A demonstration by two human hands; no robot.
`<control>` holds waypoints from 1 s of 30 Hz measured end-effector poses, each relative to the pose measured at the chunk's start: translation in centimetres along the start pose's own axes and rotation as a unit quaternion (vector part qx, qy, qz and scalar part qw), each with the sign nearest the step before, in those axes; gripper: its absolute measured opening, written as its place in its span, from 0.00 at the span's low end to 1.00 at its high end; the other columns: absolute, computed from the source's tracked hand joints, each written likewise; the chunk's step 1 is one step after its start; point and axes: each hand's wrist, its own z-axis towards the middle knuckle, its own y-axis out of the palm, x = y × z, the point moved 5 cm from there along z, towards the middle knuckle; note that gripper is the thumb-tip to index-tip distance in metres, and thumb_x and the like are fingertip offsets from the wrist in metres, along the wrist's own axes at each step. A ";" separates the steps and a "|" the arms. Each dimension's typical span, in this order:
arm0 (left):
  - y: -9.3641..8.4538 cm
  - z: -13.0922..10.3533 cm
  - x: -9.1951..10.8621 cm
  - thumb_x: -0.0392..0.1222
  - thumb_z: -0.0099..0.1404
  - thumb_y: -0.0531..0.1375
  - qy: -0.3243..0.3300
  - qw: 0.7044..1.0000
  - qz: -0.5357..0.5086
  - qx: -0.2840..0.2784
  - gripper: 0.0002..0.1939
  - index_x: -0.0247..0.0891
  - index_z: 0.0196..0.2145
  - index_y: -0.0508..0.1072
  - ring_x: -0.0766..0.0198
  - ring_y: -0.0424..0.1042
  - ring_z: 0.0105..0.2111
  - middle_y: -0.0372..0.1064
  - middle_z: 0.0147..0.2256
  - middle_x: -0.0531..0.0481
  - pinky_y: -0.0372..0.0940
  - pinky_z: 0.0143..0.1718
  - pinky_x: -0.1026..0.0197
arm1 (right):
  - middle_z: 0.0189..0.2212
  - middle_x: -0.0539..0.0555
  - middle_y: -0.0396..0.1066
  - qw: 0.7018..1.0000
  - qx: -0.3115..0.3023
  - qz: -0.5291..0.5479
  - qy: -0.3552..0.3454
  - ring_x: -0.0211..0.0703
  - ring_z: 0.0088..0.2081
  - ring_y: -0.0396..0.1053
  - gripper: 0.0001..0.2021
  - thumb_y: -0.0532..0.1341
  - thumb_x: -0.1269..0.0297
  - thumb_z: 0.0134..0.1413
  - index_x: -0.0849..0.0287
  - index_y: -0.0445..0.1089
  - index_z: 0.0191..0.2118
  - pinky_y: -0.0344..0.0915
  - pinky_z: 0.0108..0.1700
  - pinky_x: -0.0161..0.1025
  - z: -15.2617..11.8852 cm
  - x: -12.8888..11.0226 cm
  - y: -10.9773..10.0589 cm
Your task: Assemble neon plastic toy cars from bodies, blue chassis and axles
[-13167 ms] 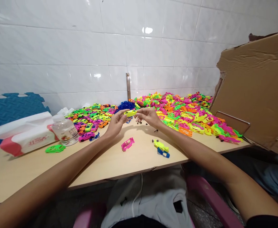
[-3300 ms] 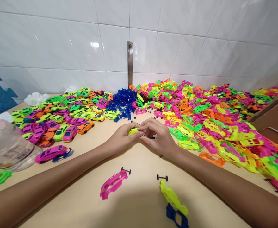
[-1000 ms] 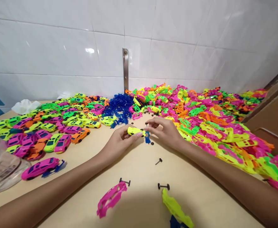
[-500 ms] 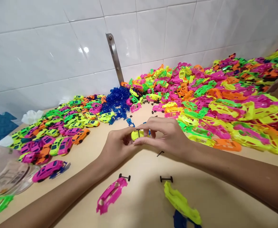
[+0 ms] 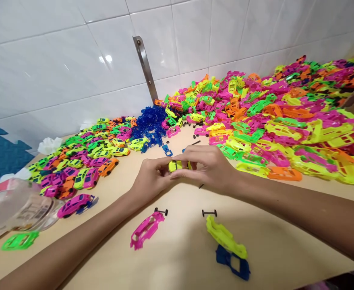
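Both hands meet over the middle of the table, gripping one yellow toy car body (image 5: 174, 165) between them. My left hand (image 5: 152, 176) pinches its left end, and my right hand (image 5: 205, 164) closes over its right end. A dark strip crosses the body; much of it is hidden by fingers. Nearer to me lie a pink car shell (image 5: 147, 230) with a black wheel axle (image 5: 161, 212) at its tip, and a yellow car shell (image 5: 226, 237) with another wheel axle (image 5: 209, 213). A blue chassis (image 5: 233, 262) touches the yellow shell. Beyond my hands sits a small blue part (image 5: 166, 150).
Assembled toy cars (image 5: 86, 157) crowd the left, beside a clear plastic container (image 5: 22, 205) and a green shell (image 5: 20, 241). Blue parts (image 5: 151, 121) are heaped at the back. A large pile of coloured shells (image 5: 273, 117) fills the right, against the tiled wall (image 5: 110, 76).
The camera view has shifted, bringing the whole blue chassis and the table's front edge into sight. Both hands keep hold of the yellow body, with only slight finger movement.
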 end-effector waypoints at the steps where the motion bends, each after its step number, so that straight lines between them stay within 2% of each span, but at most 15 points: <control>1: 0.0 0.0 0.1 0.46 0.60 0.66 0.000 1.000 0.007 0.005 0.12 0.32 0.28 0.77 0.71 0.51 0.23 0.57 0.20 0.56 0.48 0.22 0.67 | 0.29 0.51 0.72 1.000 0.002 0.000 0.005 0.36 0.29 0.66 0.16 0.68 0.53 0.59 0.60 0.79 0.44 0.58 0.32 0.35 0.0 0.1 0.0; 6: -0.2 -0.2 0.5 0.43 0.60 0.66 0.016 0.996 0.085 0.033 0.09 0.34 0.33 0.81 0.72 0.50 0.20 0.56 0.17 0.59 0.48 0.22 0.67 | 0.26 0.49 0.71 0.999 -0.004 0.014 0.052 0.34 0.26 0.64 0.16 0.70 0.51 0.56 0.59 0.81 0.41 0.56 0.30 0.34 -0.2 0.6 0.3; 9: -0.2 -0.2 0.5 0.43 0.61 0.65 0.020 0.994 0.102 0.025 0.09 0.34 0.32 0.81 0.72 0.51 0.20 0.57 0.17 0.59 0.49 0.22 0.67 | 0.24 0.48 0.70 0.998 -0.015 0.025 0.061 0.34 0.26 0.63 0.15 0.71 0.51 0.55 0.57 0.81 0.41 0.55 0.29 0.34 -0.2 0.7 0.4; 13: -0.1 0.2 0.2 0.43 0.60 0.65 -0.013 0.996 0.086 0.000 0.10 0.32 0.28 0.78 0.72 0.51 0.20 0.55 0.17 0.58 0.47 0.21 0.67 | 0.26 0.49 0.72 0.997 -0.019 0.018 0.068 0.34 0.26 0.64 0.16 0.70 0.50 0.55 0.56 0.82 0.43 0.56 0.30 0.34 -0.2 0.9 0.4; 17: 0.3 0.3 -0.1 0.43 0.59 0.65 -0.055 0.997 0.026 -0.041 0.09 0.32 0.33 0.78 0.71 0.52 0.22 0.60 0.21 0.56 0.47 0.22 0.66 | 0.27 0.50 0.73 0.996 -0.018 0.016 0.081 0.35 0.26 0.65 0.17 0.69 0.49 0.56 0.58 0.82 0.43 0.56 0.30 0.34 -0.3 0.9 0.4; 21: 0.6 0.3 -0.3 0.42 0.61 0.64 -0.087 0.988 -0.100 -0.086 0.11 0.33 0.38 0.77 0.70 0.58 0.23 0.66 0.25 0.54 0.53 0.24 0.66 | 0.26 0.50 0.72 0.996 -0.009 -0.005 0.090 0.35 0.26 0.64 0.18 0.68 0.48 0.58 0.57 0.82 0.44 0.55 0.30 0.35 -0.2 1.1 0.1; 26: 0.2 0.7 -0.5 0.38 0.59 0.61 -0.053 0.957 -0.254 -0.129 0.17 0.32 0.46 0.76 0.64 0.69 0.27 0.72 0.28 0.49 0.62 0.31 0.62 | 0.29 0.51 0.71 0.998 -0.018 -0.043 0.033 0.37 0.29 0.65 0.17 0.66 0.50 0.61 0.53 0.80 0.49 0.57 0.32 0.35 0.2 1.2 -0.5; 30: -0.2 0.9 -0.6 0.44 0.68 0.58 -0.042 0.960 -0.254 -0.110 0.17 0.31 0.48 0.78 0.65 0.67 0.25 0.73 0.25 0.48 0.59 0.27 0.63 | 0.30 0.52 0.70 0.995 -0.041 -0.087 -0.009 0.37 0.29 0.64 0.17 0.63 0.49 0.64 0.53 0.78 0.51 0.56 0.33 0.35 0.2 0.9 -0.6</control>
